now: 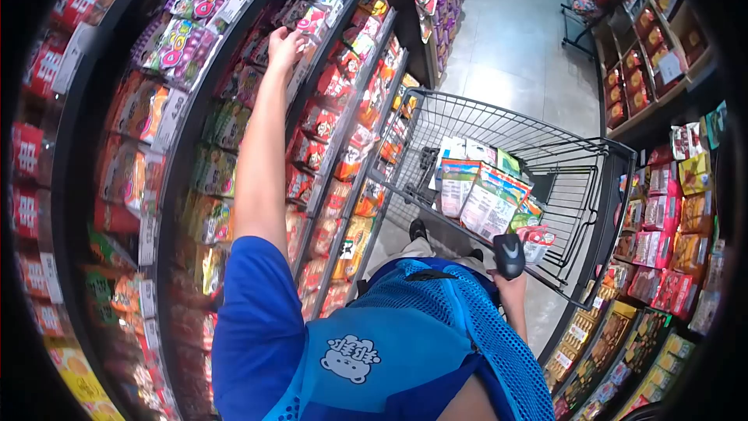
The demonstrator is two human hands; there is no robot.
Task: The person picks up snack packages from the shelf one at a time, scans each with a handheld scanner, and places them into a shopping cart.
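Passable ahead over the grey floor beyond the wire cart, yet tight around the left hand, hemmed by stacked packets and dark shelf edges, and barred near the right hand by its dark handheld device, the cart's side and the upright bags inside.

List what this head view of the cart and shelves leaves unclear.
Head view:
Left hand: too small to tell whether its fingertips touch anything.
Right hand: fingers partly hidden by the black device.
Rear packets: partly covered by front packets.
Price labels, lower left: print too blurred to read.
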